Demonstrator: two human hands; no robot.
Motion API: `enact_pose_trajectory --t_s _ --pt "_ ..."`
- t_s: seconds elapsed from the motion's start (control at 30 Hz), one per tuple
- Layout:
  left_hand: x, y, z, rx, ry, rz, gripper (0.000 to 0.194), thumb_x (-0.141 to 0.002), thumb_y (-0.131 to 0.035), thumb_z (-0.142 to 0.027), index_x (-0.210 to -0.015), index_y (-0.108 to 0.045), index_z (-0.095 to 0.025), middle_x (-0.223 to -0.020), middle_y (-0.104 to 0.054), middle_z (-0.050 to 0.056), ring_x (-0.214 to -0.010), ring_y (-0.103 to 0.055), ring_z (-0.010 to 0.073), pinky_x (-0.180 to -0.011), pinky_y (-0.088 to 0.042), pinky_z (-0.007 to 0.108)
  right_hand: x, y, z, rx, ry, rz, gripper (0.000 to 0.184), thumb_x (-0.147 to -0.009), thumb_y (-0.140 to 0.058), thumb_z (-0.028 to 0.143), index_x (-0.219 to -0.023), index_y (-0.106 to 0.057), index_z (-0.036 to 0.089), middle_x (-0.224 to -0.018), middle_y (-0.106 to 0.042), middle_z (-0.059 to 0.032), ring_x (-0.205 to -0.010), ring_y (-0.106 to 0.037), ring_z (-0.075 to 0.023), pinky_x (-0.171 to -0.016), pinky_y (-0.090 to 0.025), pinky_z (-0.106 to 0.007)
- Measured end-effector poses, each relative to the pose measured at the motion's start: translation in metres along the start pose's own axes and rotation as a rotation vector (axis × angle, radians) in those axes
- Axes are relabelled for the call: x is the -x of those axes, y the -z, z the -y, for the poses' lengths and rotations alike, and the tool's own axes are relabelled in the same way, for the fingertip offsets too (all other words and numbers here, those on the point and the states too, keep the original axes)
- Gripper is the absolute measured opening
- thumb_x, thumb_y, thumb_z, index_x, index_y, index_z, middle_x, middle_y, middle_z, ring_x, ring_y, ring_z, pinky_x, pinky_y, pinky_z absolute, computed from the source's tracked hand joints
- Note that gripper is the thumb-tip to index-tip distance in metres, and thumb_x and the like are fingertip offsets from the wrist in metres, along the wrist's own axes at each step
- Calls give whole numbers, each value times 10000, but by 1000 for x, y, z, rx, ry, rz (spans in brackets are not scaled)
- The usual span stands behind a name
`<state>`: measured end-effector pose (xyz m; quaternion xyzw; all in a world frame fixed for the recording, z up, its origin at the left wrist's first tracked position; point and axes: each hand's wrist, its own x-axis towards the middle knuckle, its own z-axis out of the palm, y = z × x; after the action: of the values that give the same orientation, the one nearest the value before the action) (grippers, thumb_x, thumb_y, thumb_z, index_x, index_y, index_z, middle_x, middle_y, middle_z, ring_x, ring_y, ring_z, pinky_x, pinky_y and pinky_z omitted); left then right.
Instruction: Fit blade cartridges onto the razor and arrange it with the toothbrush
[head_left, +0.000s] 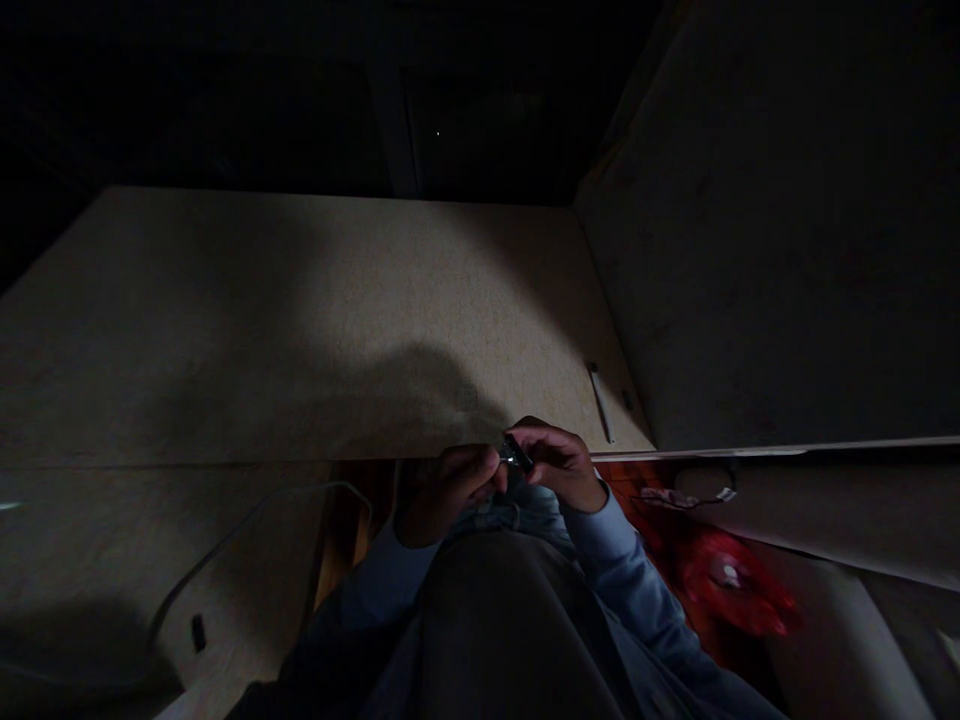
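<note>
My right hand [564,468] pinches a small black object with a shiny metal part [519,454], just off the near edge of the table. From the other side, my left hand [456,488] is closed at the metal end, thumb and fingers pressed together. Both hands meet at this object, in front of my body. Its exact kind is too dark and small to tell. To the right of my right hand, a thin pale stick with a dark end [602,405], like a brush or pen, lies on the table [360,290].
A small dark item [628,400] lies beside the stick, near the upright panel [765,260]. At lower left, a cable [247,520] crosses another surface, with a small black object [198,633] on it. A red plastic bag [739,585] sits at lower right. The room is dim.
</note>
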<state>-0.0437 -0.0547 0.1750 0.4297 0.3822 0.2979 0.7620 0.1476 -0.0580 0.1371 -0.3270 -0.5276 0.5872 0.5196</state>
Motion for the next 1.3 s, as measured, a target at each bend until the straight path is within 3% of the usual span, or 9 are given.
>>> enact_pose_trajectory --t_s 0.13,0.33,0.73,0.93,1.3 --pt "1 -1 -2 -1 -23 10 579 -826 -591 -711 -689 -619 -149 -500 -309 -69 -466 -243 75 -474 -163 244 -1 0 0 45 -38 -22 470 -764 -812 524 -1150 -748 263 -859 -681 -22 -691 -582 -138 -639 -498 -280" --pt "2 0 1 -75 -79 -9 588 -849 -569 -711 -726 -650 -142 -540 -340 -64 -496 -266 80 -494 -201 243 -2 -3 1 24 -23 -12 441 -776 -819 477 -1158 -744 271 -816 -667 -9 -669 -587 -130 -620 -504 -268" --pt "5 1 0 -217 -134 -72 567 -880 -525 -697 -768 -709 -172 -642 -527 12 -633 -451 146 -591 -358 273 -1 -4 3 29 -14 -18 446 -772 -817 494 -1166 -756 294 -811 -676 -14 -680 -586 -135 -622 -502 -277" --pt "3 4 -1 -266 -149 -39 528 -917 -503 -634 -773 -712 -171 -621 -496 0 -660 -467 153 -625 -378 275 -1 -2 3 47 39 11 403 -820 -797 423 -1211 -731 349 -886 -681 -9 -741 -604 -126 -666 -520 -265" --pt "0 7 -5 -332 -111 23 495 -873 -539 -629 -664 -564 -181 -601 -393 -34 -633 -388 139 -615 -345 277 -3 0 6 123 27 -20 408 -724 -856 475 -1072 -803 270 -818 -713 -44 -717 -634 -170 -682 -537 -328"
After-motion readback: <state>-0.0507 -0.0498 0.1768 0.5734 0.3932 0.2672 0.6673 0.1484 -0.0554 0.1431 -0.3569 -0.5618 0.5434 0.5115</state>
